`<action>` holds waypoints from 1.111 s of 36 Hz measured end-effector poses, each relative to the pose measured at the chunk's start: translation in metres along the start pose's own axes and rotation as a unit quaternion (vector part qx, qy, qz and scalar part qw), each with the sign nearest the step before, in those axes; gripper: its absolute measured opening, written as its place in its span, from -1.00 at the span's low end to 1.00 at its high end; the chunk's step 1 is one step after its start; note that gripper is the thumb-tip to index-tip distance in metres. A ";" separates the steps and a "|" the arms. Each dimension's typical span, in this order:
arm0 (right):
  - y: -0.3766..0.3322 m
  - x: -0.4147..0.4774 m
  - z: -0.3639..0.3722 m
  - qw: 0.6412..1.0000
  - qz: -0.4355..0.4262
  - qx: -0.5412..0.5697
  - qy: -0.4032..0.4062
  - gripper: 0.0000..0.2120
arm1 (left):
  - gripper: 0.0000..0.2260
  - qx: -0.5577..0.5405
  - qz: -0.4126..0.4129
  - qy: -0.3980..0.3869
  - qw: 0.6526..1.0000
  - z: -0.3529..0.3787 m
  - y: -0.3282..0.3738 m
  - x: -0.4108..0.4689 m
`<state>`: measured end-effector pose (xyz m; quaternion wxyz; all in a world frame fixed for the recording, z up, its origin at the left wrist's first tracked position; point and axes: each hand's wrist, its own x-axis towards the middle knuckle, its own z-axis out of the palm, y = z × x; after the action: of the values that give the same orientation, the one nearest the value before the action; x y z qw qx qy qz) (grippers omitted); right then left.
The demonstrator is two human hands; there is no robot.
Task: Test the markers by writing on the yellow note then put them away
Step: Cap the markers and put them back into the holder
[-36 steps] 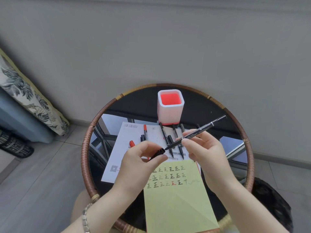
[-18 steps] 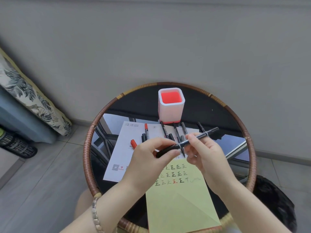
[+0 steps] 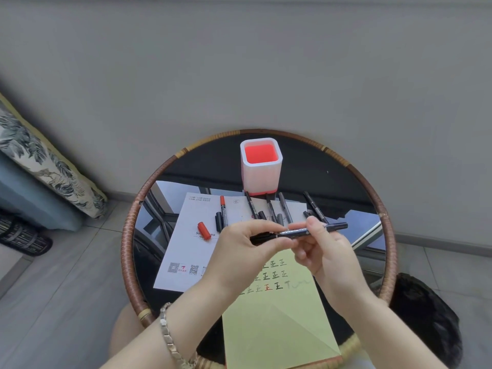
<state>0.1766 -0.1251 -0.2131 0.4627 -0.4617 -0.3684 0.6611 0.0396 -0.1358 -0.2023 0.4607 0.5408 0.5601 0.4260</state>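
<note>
A black marker (image 3: 298,232) lies level between both hands above the table. My left hand (image 3: 247,251) pinches its left end, where the cap sits on the tip. My right hand (image 3: 323,251) holds the barrel near its middle. Below them lies the yellow note (image 3: 277,320), with rows of written characters partly hidden by my hands. Several black markers (image 3: 269,209) and a red marker (image 3: 223,213) lie uncapped on a white sheet (image 3: 183,251), with a red cap (image 3: 204,230) beside them. A white holder with a red inside (image 3: 262,179) stands behind them.
All this rests on a round glass table with a woven rim (image 3: 127,235), set against a grey wall. A patterned cushion (image 3: 45,161) leans at the left. A dark furry thing (image 3: 426,315) lies on the floor at the right.
The cap in my left hand met the marker's tip and now sits on it. The marker has swung from tilted up to level, and both hands have drawn together.
</note>
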 end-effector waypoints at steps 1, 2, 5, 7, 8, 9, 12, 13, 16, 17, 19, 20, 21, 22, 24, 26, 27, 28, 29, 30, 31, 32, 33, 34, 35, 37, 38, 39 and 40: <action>0.001 0.000 0.000 1.000 -0.003 -0.005 -0.001 -0.65 | -0.87 -0.007 -0.004 -0.002 1.000 0.001 -0.001 0.000; 0.002 0.001 -0.001 1.000 -0.006 -0.011 -0.002 -0.65 | -0.86 -0.011 -0.008 -0.004 1.000 0.001 -0.001 0.000; 0.004 0.001 -0.003 1.000 -0.012 -0.017 -0.002 -0.67 | -0.86 -0.025 -0.015 -0.009 1.000 0.001 -0.004 0.002; 0.006 0.002 -0.005 0.999 -0.022 -0.027 -0.005 -0.67 | -0.88 -0.032 -0.022 -0.019 0.999 0.000 -0.006 0.003; 0.007 0.003 -0.006 0.999 -0.029 -0.035 -0.008 -0.67 | -0.90 -0.033 -0.031 -0.028 0.999 0.000 -0.006 0.004; 0.007 0.004 -0.007 0.998 -0.036 -0.045 -0.011 -0.67 | -0.92 -0.034 -0.044 -0.041 0.998 -0.001 -0.006 0.007; 0.003 0.013 -0.009 0.987 -0.081 -0.138 -0.031 -0.73 | -0.93 0.010 -0.070 -0.068 0.995 -0.004 -0.008 0.021; 0.000 0.018 -0.008 0.978 -0.108 -0.173 -0.029 -0.82 | -0.91 0.050 -0.065 -0.059 0.995 -0.005 -0.009 0.029; -0.018 0.038 -0.005 0.959 -0.204 -0.194 0.040 -0.90 | -0.86 0.143 -0.022 0.025 0.989 -0.013 -0.011 0.057; -0.027 0.046 -0.004 0.950 -0.239 -0.190 0.064 -0.87 | -0.82 0.161 -0.005 0.059 0.985 -0.017 -0.011 0.067; -0.044 0.064 -0.001 0.929 -0.293 -0.205 0.095 -0.82 | -0.73 0.191 0.033 0.108 0.975 -0.025 -0.011 0.087; -0.051 0.075 0.002 0.921 -0.304 -0.220 0.102 -0.81 | -0.70 0.208 0.050 0.120 0.970 -0.028 -0.012 0.097; -0.056 0.086 0.005 0.916 -0.304 -0.239 0.107 -0.81 | -0.66 0.222 0.057 0.122 0.966 -0.030 -0.011 0.105; -0.060 0.097 0.010 0.911 -0.299 -0.261 0.108 -0.84 | -0.63 0.233 0.052 0.120 0.964 -0.030 -0.010 0.113; -0.060 0.119 0.019 0.901 -0.279 -0.318 0.099 -0.90 | -0.58 0.245 0.024 0.108 0.963 -0.029 -0.011 0.126; -0.054 0.136 0.025 0.880 -0.248 -0.396 0.087 -0.89 | -0.55 0.247 -0.005 0.097 0.964 -0.026 -0.014 0.136; -0.048 0.142 0.026 0.866 -0.233 -0.434 0.078 -0.86 | -0.53 0.248 -0.014 0.094 0.964 -0.025 -0.016 0.139; -0.044 0.147 0.026 0.856 -0.221 -0.463 0.070 -0.83 | -0.52 0.248 -0.021 0.094 0.964 -0.024 -0.019 0.141; -0.040 0.149 0.026 0.849 -0.211 -0.479 0.065 -0.82 | -0.51 0.243 -0.025 0.096 0.965 -0.023 -0.021 0.143; -0.038 0.150 0.026 0.848 -0.205 -0.485 0.062 -0.80 | -0.51 0.235 -0.027 0.100 0.967 -0.023 -0.023 0.144; -0.037 0.150 0.025 0.849 -0.201 -0.485 0.062 -0.77 | -0.51 0.225 -0.027 0.101 0.969 -0.023 -0.024 0.144; -0.036 0.148 0.023 0.852 -0.201 -0.479 0.062 -0.74 | -0.51 0.216 -0.025 0.101 0.971 -0.023 -0.026 0.145; -0.036 0.145 0.021 0.857 -0.201 -0.471 0.062 -0.71 | -0.51 0.209 -0.022 0.099 0.973 -0.024 -0.027 0.145; -0.034 0.141 0.018 0.861 -0.200 -0.464 0.061 -0.70 | -0.51 0.202 -0.019 0.096 0.974 -0.024 -0.028 0.145; -0.032 0.136 0.015 0.863 -0.196 -0.461 0.059 -0.70 | -0.51 0.194 -0.017 0.094 0.976 -0.025 -0.029 0.145; -0.026 0.125 0.008 0.866 -0.178 -0.465 0.054 -0.70 | -0.51 0.180 -0.013 0.086 0.980 -0.027 -0.031 0.145; -0.023 0.119 0.006 0.867 -0.165 -0.468 0.049 -0.71 | -0.51 0.174 -0.012 0.078 0.982 -0.028 -0.031 0.144; -0.019 0.114 0.005 0.868 -0.152 -0.470 0.039 -0.72 | -0.51 0.171 -0.009 0.071 0.983 -0.030 -0.032 0.143; -0.015 0.108 0.005 0.868 -0.140 -0.475 0.025 -0.74 | -0.51 0.169 -0.007 0.069 0.983 -0.033 -0.033 0.141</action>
<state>0.1603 -0.0178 -0.2271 0.2841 -0.5859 -0.6871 0.3224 0.0021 0.0040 -0.2349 0.3261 0.5761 0.6584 0.3580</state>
